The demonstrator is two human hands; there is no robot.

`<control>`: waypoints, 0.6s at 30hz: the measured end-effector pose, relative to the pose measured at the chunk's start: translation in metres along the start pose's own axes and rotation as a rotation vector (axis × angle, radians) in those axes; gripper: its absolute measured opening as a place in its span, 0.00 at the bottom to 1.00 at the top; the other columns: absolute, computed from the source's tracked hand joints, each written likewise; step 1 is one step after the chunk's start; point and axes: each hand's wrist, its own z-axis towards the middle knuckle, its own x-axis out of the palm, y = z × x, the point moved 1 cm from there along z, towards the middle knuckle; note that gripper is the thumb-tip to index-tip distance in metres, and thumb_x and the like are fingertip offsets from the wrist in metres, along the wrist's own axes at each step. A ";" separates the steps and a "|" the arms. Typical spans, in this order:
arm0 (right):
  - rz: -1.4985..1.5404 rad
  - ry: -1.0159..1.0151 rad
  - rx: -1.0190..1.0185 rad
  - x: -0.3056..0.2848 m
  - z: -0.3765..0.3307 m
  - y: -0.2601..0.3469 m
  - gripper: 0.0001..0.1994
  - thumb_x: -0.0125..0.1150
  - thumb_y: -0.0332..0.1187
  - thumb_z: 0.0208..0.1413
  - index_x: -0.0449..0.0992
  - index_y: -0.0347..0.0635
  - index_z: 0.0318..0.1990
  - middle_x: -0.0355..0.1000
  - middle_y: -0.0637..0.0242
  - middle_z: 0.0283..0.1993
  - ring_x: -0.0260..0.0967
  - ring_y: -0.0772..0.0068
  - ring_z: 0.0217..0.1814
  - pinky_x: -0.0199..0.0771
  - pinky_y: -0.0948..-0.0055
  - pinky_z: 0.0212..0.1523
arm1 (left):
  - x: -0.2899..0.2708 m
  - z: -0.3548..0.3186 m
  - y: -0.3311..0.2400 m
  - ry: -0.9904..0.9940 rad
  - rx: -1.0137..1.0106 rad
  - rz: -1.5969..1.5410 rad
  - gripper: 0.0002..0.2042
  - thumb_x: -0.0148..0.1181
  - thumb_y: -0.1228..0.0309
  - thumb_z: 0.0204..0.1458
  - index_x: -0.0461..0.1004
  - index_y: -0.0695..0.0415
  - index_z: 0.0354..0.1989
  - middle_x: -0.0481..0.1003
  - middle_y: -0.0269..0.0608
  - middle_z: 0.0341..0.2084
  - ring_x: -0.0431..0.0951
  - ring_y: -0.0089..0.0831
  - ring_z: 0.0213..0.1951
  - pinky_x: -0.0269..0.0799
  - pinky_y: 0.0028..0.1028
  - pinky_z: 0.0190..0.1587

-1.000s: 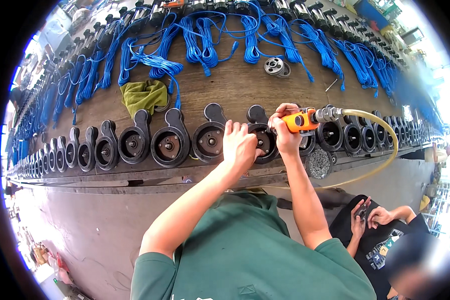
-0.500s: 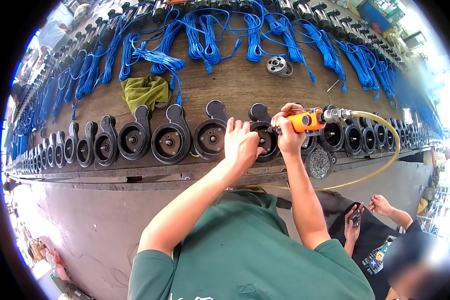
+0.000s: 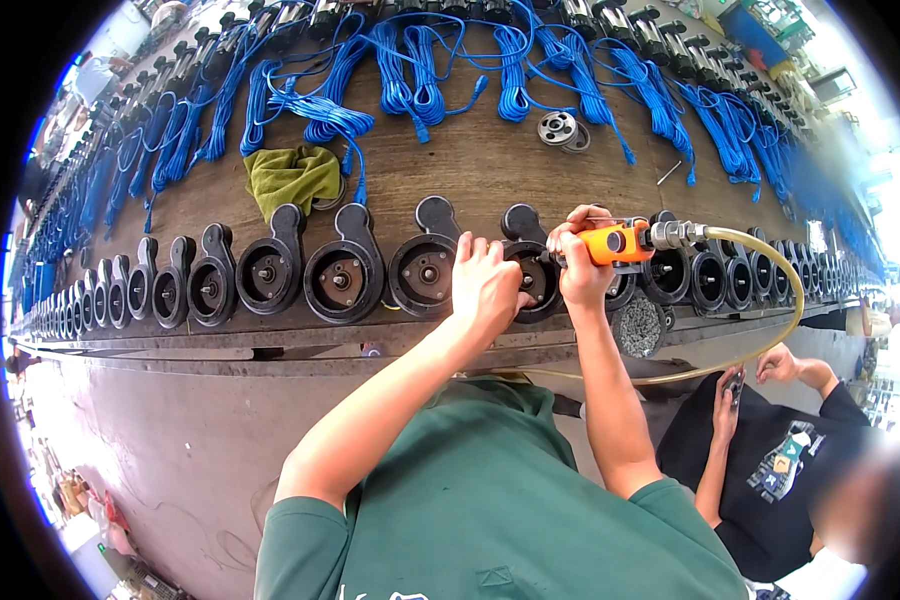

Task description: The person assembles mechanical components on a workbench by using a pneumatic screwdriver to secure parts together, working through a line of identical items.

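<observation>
My right hand (image 3: 580,262) is wrapped round an orange pneumatic screwdriver (image 3: 610,243), held nearly level. The tool's nose points left, into a black round housing (image 3: 538,282) with a rounded arm at its top. My left hand (image 3: 485,285) grips this housing by its left rim, with the thumb across the front. How the tool's tip meets the housing is hard to make out. Just left of my left hand stands another black housing (image 3: 422,277) with a metal post in its middle. A yellowish air hose (image 3: 798,290) runs from the tool's metal fitting and curves down to the right.
More such housings line the bench's near edge on both sides. A clear container of small metal parts (image 3: 638,328) sits below the tool. Behind lie a green cloth (image 3: 292,180), metal discs (image 3: 558,129) and bundled blue cables (image 3: 425,85). At lower right, a co-worker (image 3: 770,450) handles a small dark part.
My hands and the screwdriver keep almost the same place at the housing. The co-worker at lower right has shifted, with both hands and the small part further up and right.
</observation>
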 end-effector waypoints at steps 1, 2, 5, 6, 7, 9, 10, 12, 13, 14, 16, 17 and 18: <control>-0.003 0.007 0.007 0.000 0.000 -0.001 0.10 0.52 0.19 0.54 0.65 0.37 0.44 0.67 0.66 0.29 0.65 0.75 0.28 0.71 0.73 0.36 | -0.001 0.000 0.000 0.004 -0.001 0.000 0.19 0.75 0.54 0.34 0.84 0.56 0.29 0.75 0.47 0.33 0.73 0.45 0.46 0.57 0.48 0.65; -0.008 0.014 0.013 0.000 0.000 -0.001 0.10 0.53 0.19 0.54 0.65 0.37 0.44 0.67 0.66 0.29 0.66 0.75 0.29 0.71 0.73 0.36 | -0.001 0.000 0.000 0.007 -0.001 -0.001 0.19 0.75 0.54 0.34 0.84 0.56 0.29 0.75 0.47 0.33 0.74 0.45 0.46 0.57 0.48 0.65; -0.042 0.050 0.042 0.005 0.000 0.002 0.10 0.53 0.21 0.55 0.65 0.37 0.44 0.67 0.66 0.29 0.67 0.75 0.29 0.70 0.74 0.36 | -0.001 -0.001 0.000 -0.004 0.003 -0.014 0.18 0.75 0.55 0.33 0.84 0.56 0.28 0.75 0.48 0.33 0.74 0.45 0.46 0.58 0.48 0.65; -0.046 0.057 0.029 0.005 0.001 0.001 0.11 0.54 0.20 0.54 0.66 0.37 0.44 0.68 0.67 0.30 0.67 0.78 0.30 0.70 0.77 0.35 | 0.000 0.000 -0.001 -0.008 -0.002 -0.009 0.18 0.75 0.55 0.33 0.84 0.56 0.28 0.75 0.48 0.33 0.74 0.45 0.46 0.58 0.48 0.65; -0.049 0.064 0.017 0.006 0.003 0.000 0.11 0.55 0.19 0.54 0.67 0.37 0.44 0.69 0.69 0.31 0.68 0.81 0.31 0.70 0.80 0.35 | 0.001 0.000 -0.002 -0.012 -0.008 -0.004 0.18 0.75 0.55 0.33 0.84 0.56 0.28 0.75 0.48 0.33 0.74 0.45 0.46 0.58 0.48 0.65; -0.083 0.098 0.015 0.004 0.003 -0.001 0.11 0.57 0.18 0.53 0.68 0.36 0.45 0.71 0.72 0.33 0.68 0.85 0.32 0.69 0.84 0.34 | 0.001 0.000 -0.003 -0.017 -0.013 0.004 0.18 0.75 0.55 0.33 0.84 0.56 0.28 0.75 0.48 0.33 0.74 0.45 0.46 0.58 0.48 0.65; -0.088 0.105 0.016 0.003 0.003 -0.002 0.12 0.57 0.18 0.53 0.68 0.36 0.45 0.71 0.71 0.34 0.68 0.85 0.32 0.70 0.83 0.34 | 0.001 0.000 -0.003 -0.017 -0.013 0.006 0.18 0.75 0.55 0.33 0.84 0.56 0.28 0.75 0.48 0.33 0.74 0.45 0.46 0.58 0.48 0.65; -0.100 0.122 0.015 0.000 0.004 -0.005 0.12 0.57 0.17 0.53 0.68 0.37 0.44 0.71 0.70 0.35 0.68 0.84 0.33 0.70 0.83 0.34 | 0.001 -0.001 -0.004 -0.011 -0.014 0.011 0.18 0.75 0.55 0.34 0.84 0.56 0.28 0.76 0.47 0.34 0.74 0.45 0.46 0.58 0.48 0.65; -0.097 0.122 0.020 -0.002 0.004 -0.006 0.12 0.58 0.17 0.52 0.68 0.37 0.44 0.71 0.70 0.35 0.68 0.84 0.33 0.70 0.83 0.35 | 0.000 -0.001 -0.005 -0.002 -0.014 0.015 0.18 0.75 0.55 0.34 0.84 0.55 0.28 0.76 0.47 0.34 0.74 0.44 0.47 0.58 0.48 0.65; -0.089 0.119 0.028 -0.002 0.006 -0.007 0.13 0.58 0.16 0.52 0.69 0.37 0.44 0.71 0.69 0.36 0.69 0.83 0.33 0.71 0.82 0.35 | -0.001 0.000 -0.004 0.012 -0.014 0.023 0.18 0.74 0.55 0.34 0.84 0.55 0.28 0.76 0.47 0.34 0.74 0.44 0.47 0.58 0.48 0.64; -0.061 0.098 0.037 -0.002 0.007 -0.010 0.13 0.59 0.16 0.51 0.69 0.37 0.43 0.71 0.68 0.36 0.69 0.82 0.33 0.72 0.81 0.36 | -0.004 0.005 -0.002 0.074 -0.013 0.036 0.17 0.74 0.55 0.35 0.84 0.54 0.29 0.76 0.46 0.34 0.73 0.44 0.47 0.58 0.47 0.64; -0.045 0.081 0.034 0.000 0.007 -0.010 0.13 0.59 0.16 0.51 0.69 0.38 0.43 0.71 0.68 0.36 0.69 0.82 0.34 0.73 0.81 0.36 | -0.005 0.007 -0.002 0.103 -0.009 0.039 0.17 0.74 0.55 0.35 0.84 0.54 0.29 0.76 0.45 0.34 0.73 0.43 0.47 0.58 0.47 0.63; -0.029 0.063 0.032 0.001 0.007 -0.010 0.13 0.59 0.15 0.50 0.69 0.38 0.43 0.71 0.67 0.37 0.70 0.81 0.34 0.73 0.80 0.37 | -0.006 0.008 -0.003 0.114 -0.010 0.050 0.17 0.74 0.54 0.36 0.84 0.53 0.30 0.76 0.45 0.35 0.73 0.43 0.47 0.58 0.46 0.63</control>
